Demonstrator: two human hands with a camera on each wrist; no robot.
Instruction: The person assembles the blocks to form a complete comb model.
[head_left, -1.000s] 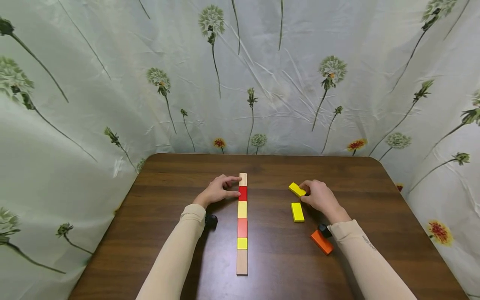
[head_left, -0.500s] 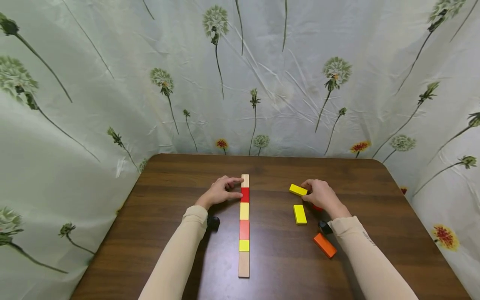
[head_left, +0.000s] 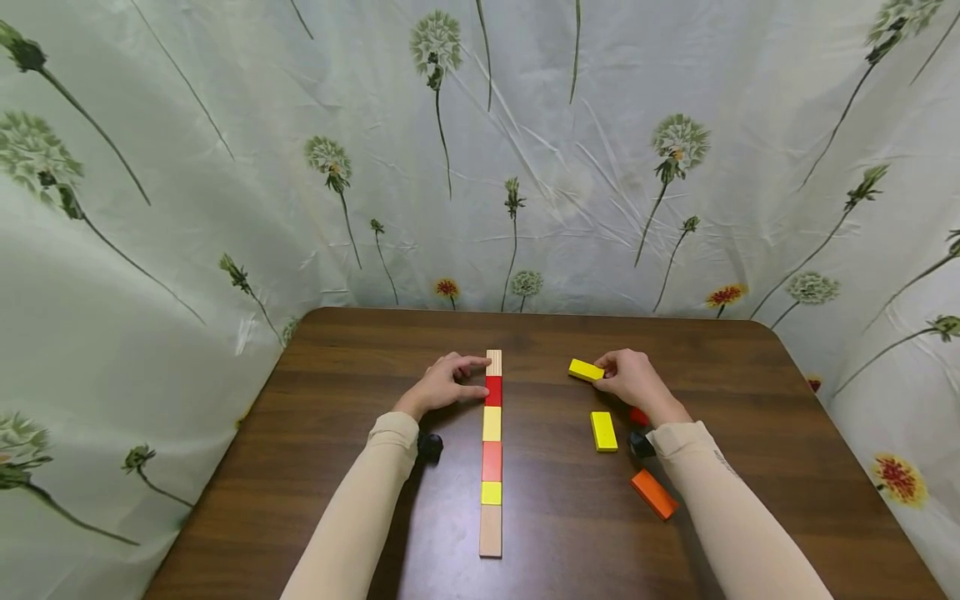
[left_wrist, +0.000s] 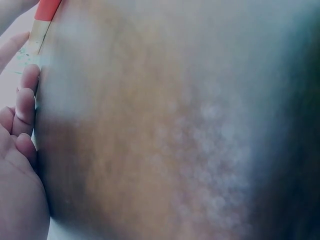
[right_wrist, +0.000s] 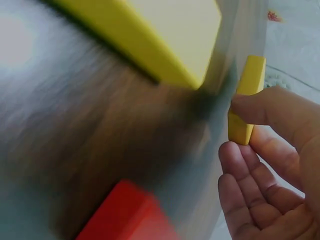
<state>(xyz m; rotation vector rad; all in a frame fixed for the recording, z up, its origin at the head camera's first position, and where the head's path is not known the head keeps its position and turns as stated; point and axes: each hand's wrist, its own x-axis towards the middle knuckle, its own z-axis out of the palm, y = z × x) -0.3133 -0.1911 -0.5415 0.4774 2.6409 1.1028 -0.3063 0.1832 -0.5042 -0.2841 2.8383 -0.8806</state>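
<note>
A column of blocks laid end to end runs down the middle of the table, among them a plain wooden block (head_left: 493, 362) at the far end and a red block (head_left: 493, 391) behind a pale yellow one. My left hand (head_left: 444, 385) lies at its left side, the index finger at the plain block and the thumb at the red one; fingers are extended. To the right, my right hand (head_left: 636, 383) pinches a yellow block (head_left: 586, 370) between thumb and fingers. The right wrist view shows this yellow block (right_wrist: 254, 75) held at its end.
A second yellow block (head_left: 603, 432) lies nearer to me, right of the column. Partly behind the right wrist is a red block (head_left: 638, 417), and an orange block (head_left: 654, 494) lies nearer still. A flowered curtain (head_left: 480, 167) hangs behind the table (head_left: 360, 350).
My right hand has picked up the yellow block's end and shifted it leftward, turning it slightly. More of the red block behind the wrist shows. The left hand stays at the column.
</note>
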